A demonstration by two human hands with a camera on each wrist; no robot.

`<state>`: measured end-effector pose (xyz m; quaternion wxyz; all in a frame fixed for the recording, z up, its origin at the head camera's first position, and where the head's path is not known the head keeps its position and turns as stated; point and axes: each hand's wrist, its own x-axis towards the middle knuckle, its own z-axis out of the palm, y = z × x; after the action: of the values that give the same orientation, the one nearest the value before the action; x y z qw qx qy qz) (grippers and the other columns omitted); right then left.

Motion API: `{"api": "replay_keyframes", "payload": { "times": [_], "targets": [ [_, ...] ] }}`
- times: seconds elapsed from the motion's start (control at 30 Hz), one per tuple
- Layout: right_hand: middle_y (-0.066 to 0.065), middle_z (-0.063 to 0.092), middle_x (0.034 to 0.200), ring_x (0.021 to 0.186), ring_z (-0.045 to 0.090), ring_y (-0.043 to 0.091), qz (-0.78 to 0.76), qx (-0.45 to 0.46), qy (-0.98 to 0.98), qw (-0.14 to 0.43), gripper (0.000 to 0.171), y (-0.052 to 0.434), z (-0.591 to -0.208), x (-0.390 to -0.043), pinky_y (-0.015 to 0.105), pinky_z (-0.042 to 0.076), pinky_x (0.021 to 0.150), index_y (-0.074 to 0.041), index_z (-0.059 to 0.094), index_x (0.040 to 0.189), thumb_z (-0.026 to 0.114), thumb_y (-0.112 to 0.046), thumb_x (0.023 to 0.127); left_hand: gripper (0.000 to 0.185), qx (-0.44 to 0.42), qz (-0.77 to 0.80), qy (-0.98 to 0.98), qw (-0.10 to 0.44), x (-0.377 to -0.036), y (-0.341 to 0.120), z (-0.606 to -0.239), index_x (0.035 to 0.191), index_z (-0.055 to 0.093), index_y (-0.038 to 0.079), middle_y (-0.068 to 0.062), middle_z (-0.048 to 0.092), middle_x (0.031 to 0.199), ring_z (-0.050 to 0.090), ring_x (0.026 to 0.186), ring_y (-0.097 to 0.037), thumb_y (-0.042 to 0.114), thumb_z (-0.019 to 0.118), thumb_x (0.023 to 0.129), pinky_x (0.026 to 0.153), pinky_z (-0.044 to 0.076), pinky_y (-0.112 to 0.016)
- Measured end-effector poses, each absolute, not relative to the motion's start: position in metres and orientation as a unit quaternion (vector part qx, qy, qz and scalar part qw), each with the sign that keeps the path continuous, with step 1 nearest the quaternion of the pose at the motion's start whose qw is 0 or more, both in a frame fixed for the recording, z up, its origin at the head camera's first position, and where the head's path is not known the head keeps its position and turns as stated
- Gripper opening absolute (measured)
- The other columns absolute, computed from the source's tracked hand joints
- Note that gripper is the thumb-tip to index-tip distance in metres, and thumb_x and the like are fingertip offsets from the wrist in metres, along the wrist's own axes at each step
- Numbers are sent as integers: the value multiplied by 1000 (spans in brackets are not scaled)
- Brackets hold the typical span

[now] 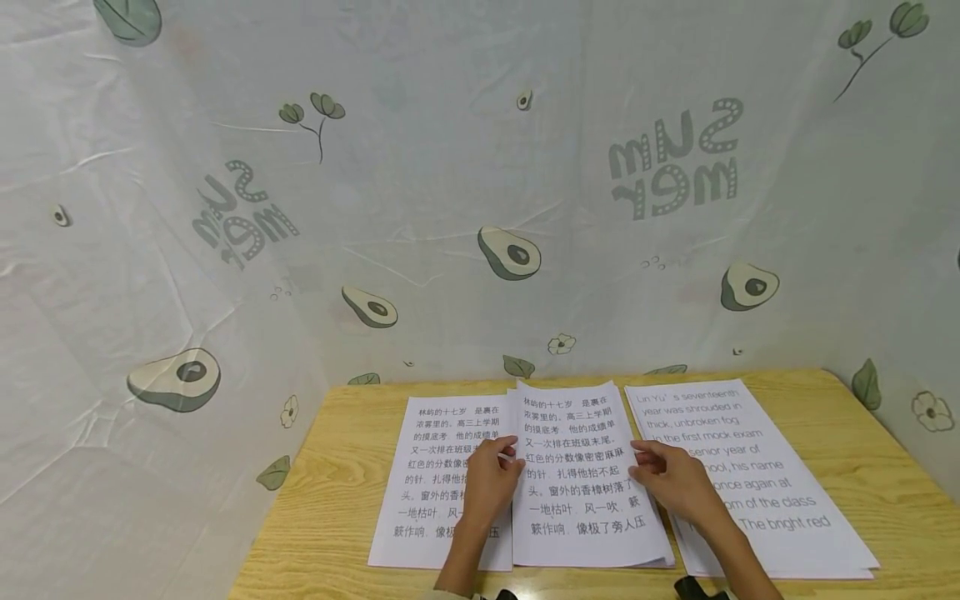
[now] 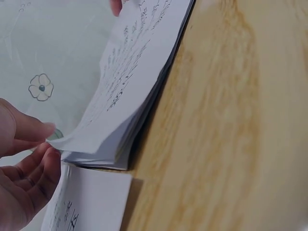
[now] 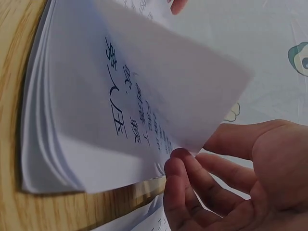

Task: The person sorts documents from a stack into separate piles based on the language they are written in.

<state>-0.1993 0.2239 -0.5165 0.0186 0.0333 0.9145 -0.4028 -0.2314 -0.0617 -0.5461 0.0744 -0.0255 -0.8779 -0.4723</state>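
Left hand (image 1: 487,479) pinches the left edge of the top sheet (image 1: 581,475) of the middle stack; right hand (image 1: 671,479) pinches its right edge, sheet raised slightly; single Chinese-text page (image 1: 431,492) lies left, English-text stack (image 1: 765,475) right, all on the wooden table (image 1: 862,450); avocado-print cloth (image 1: 450,208) behind.

**Three stacks in a row on the table**

On the table (image 1: 337,533) before me lie three lots of paper side by side. The left sheet (image 1: 431,467) lies flat, its right edge under the middle stack (image 1: 581,500). The right stack (image 1: 780,492) lies just beside the middle one. My left hand (image 1: 487,479) sits at the middle stack's left edge, over the seam with the left sheet. My right hand (image 1: 671,479) sits at its right edge, between middle and right stacks. Behind the table hangs the cloth backdrop (image 1: 450,208).
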Motion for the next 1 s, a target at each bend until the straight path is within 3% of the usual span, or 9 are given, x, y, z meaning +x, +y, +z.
{"api": "replay_keyframes", "payload": {
  "times": [0.27, 1.0],
  "targets": [
    [17, 75, 118, 100, 74, 22, -411, 24, 911, 6, 53, 225, -515, -199, 23, 54, 77, 7, 64, 141, 78, -11, 93, 40, -24, -495, -865, 78, -231, -61, -548, 126, 76, 2, -4, 71, 99, 62, 82, -5, -9, 78, 88, 69, 54, -17],
    [12, 76, 110, 93, 73, 16, -420, 27, 907, -3, 51, 229, -514, -197, 21, 53, 73, 6, 65, 140, 77, -12, 94, 42, -9, -520, -852, 64, -235, -72, -541, 130, 75, 5, -5, 73, 104, 65, 88, -7, -7, 76, 89, 76, 56, -19]
  ]
}}
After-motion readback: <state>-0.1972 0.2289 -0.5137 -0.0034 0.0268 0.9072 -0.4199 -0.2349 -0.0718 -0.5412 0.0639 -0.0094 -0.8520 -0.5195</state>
